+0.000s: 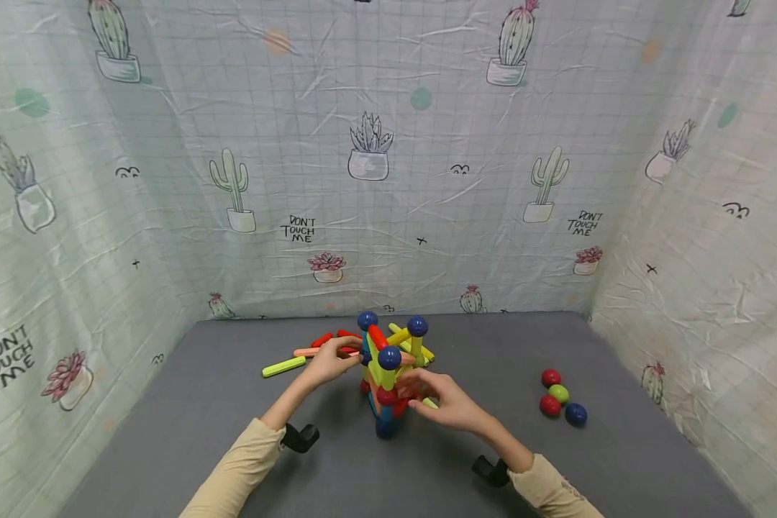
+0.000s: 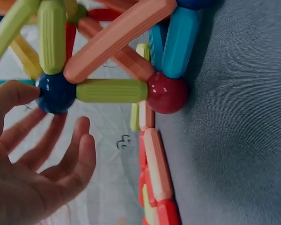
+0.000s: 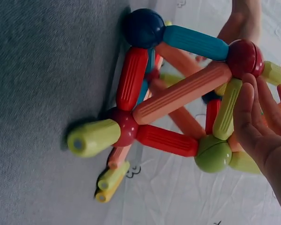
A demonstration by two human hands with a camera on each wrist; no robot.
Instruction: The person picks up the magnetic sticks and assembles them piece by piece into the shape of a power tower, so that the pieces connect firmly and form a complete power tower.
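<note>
A tower of magnetic sticks and balls (image 1: 386,378) stands upright on the grey table, with blue balls at its top corners. At its left side, my left hand (image 1: 330,360) pinches a dark blue ball (image 2: 56,93) with thumb and fingertips; light green and salmon sticks join that ball. My right hand (image 1: 450,403) is at the right side, fingers extended beside a red ball (image 3: 243,58) and a light green stick (image 3: 227,110). Low on the tower, a light green stick (image 3: 91,138) juts outward from another red ball (image 3: 124,126).
Loose sticks lie behind and left of the tower, among them a yellow-green stick (image 1: 284,367) and a red stick (image 1: 322,340). Several loose balls sit to the right, including a green ball (image 1: 559,393) and a blue ball (image 1: 575,414). A printed curtain (image 1: 421,273) encloses the table.
</note>
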